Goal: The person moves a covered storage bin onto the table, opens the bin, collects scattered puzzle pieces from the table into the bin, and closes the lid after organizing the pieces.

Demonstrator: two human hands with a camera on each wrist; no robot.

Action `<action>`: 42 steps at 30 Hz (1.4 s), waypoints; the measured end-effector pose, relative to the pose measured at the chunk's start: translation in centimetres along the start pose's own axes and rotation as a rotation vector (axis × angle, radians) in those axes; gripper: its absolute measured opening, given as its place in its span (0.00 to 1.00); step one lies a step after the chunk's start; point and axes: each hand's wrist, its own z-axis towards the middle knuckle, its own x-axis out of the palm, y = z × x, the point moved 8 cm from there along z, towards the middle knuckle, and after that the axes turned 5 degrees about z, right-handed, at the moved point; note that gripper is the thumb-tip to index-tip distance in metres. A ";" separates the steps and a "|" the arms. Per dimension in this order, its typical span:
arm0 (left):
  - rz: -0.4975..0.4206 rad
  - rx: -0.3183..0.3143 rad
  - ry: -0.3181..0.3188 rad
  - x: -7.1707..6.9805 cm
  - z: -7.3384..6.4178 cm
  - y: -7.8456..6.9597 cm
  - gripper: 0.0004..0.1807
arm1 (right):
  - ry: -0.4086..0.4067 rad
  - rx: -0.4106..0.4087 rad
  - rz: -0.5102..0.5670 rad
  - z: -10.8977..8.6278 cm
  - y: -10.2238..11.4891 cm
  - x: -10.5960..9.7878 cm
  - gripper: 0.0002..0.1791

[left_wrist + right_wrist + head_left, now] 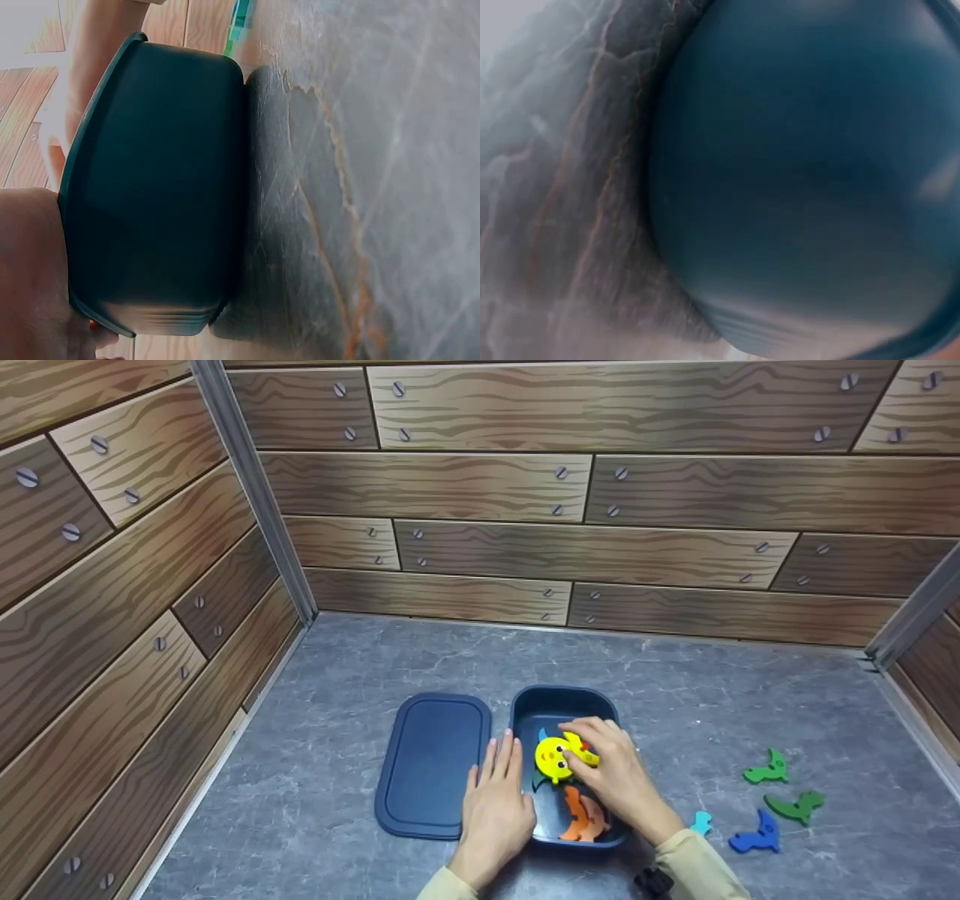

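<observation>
My left hand (pixel 499 814) rests along the left rim of a dark blue plastic box (pixel 562 694), its fingers straight and pointing away from me. My right hand (pixel 615 772) reaches into the box from the right and pinches a yellow toy figure (pixel 553 759) with a round smiling face between thumb and fingers. Nearer me in the box lie an orange toy piece (pixel 576 814) and a peach one (pixel 595 819). Bits of blue and dark green show beside the yellow figure. In both wrist views the box's outer wall (pixel 157 172) (pixel 802 165) takes up much of the picture.
A flat dark blue lid (pixel 431 765) lies left of the box. To the right are a light green piece (pixel 766 769), a dark green piece (pixel 799 806), a blue piece (pixel 757 835) and a turquoise piece (pixel 701 823) near the right sleeve. Wood-patterned walls (pixel 600 547) enclose the grey surface.
</observation>
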 end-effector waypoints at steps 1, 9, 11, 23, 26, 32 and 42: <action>-0.004 0.000 0.000 0.0 0.0 0.0 0.37 | -0.003 0.010 0.004 -0.1 -0.1 -0.1 0.21; 0.000 -0.021 0.037 0.3 0.1 0.0 0.38 | -0.035 0.068 0.043 -1.1 -0.5 -1.8 0.20; 0.001 -0.026 0.042 0.4 0.1 0.0 0.38 | -0.040 0.082 0.045 -1.4 -0.7 -2.3 0.20; 0.000 -0.036 0.045 0.5 0.0 0.1 0.38 | -0.077 0.096 -0.006 -3.1 -1.6 -4.6 0.19; 0.000 -0.028 0.039 0.4 0.0 0.1 0.38 | -0.079 0.085 -0.029 -3.5 -1.7 -5.3 0.19; -0.003 -0.011 0.022 0.2 0.1 0.0 0.38 | -0.001 0.127 -0.075 -4.6 -2.5 -6.4 0.18; 0.002 -0.022 0.042 0.4 0.0 0.1 0.38 | 0.159 0.177 -0.144 -6.3 -3.8 -7.5 0.15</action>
